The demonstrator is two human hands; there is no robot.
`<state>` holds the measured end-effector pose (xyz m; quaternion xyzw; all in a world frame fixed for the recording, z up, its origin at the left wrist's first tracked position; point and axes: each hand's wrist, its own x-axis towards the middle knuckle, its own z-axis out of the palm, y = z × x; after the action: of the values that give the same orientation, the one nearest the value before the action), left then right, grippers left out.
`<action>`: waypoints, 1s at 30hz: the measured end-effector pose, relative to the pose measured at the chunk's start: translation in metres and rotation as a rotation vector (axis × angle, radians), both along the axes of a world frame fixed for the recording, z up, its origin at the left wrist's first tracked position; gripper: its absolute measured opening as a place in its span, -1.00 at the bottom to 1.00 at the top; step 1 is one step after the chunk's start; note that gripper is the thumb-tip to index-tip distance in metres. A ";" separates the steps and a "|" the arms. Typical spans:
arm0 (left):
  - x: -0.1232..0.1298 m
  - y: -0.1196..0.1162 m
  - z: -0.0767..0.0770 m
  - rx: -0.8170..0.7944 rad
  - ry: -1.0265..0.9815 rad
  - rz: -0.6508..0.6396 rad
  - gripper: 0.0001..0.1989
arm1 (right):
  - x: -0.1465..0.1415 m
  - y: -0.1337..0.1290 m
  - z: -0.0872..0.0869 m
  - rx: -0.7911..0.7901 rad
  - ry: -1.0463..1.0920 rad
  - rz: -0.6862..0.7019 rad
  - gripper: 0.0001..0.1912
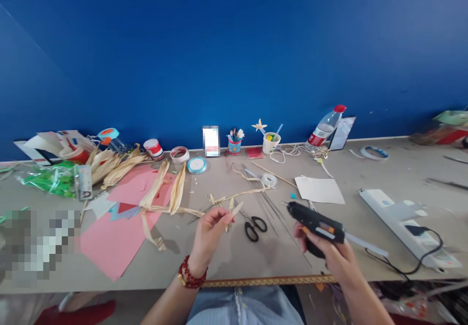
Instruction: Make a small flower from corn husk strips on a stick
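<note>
Pale pointed husk petals (238,208) pinched in our left fingers (222,221), lower centre, black plastic glue gun (316,221) wrapped by our right fingers (301,236), lower right, black-handled scissors (253,224) between.

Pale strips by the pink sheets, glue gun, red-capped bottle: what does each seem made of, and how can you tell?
Pale strips: probably dried husk, matt, given the lengthwise creases and papery edges.
Glue gun: likely hard plastic; its black body looks smooth and moulded.
Bottle: probably clear, glossy plastic, as its upper part looks see-through.
</note>
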<state>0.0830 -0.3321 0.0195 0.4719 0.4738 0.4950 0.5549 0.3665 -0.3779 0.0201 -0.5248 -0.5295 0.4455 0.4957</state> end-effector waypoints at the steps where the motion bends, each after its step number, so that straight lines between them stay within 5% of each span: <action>1: 0.001 -0.001 0.001 -0.001 0.004 -0.002 -0.74 | -0.018 -0.005 0.004 0.003 0.038 0.008 -0.71; 8: 0.000 -0.006 0.002 0.039 0.068 0.044 -0.76 | -0.079 -0.007 0.017 0.031 -0.201 0.177 -0.85; 16: -0.004 -0.009 -0.003 0.155 0.205 0.090 -0.81 | -0.084 -0.005 0.020 0.211 -0.537 0.151 -0.87; 30: -0.004 -0.010 0.006 0.289 0.306 0.133 -0.84 | -0.087 -0.002 0.016 0.266 -0.650 0.139 -0.94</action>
<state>0.0787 -0.3422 0.0255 0.5838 0.5066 0.5158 0.3695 0.2797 -0.3799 0.0365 -0.5329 -0.7473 0.2150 0.3338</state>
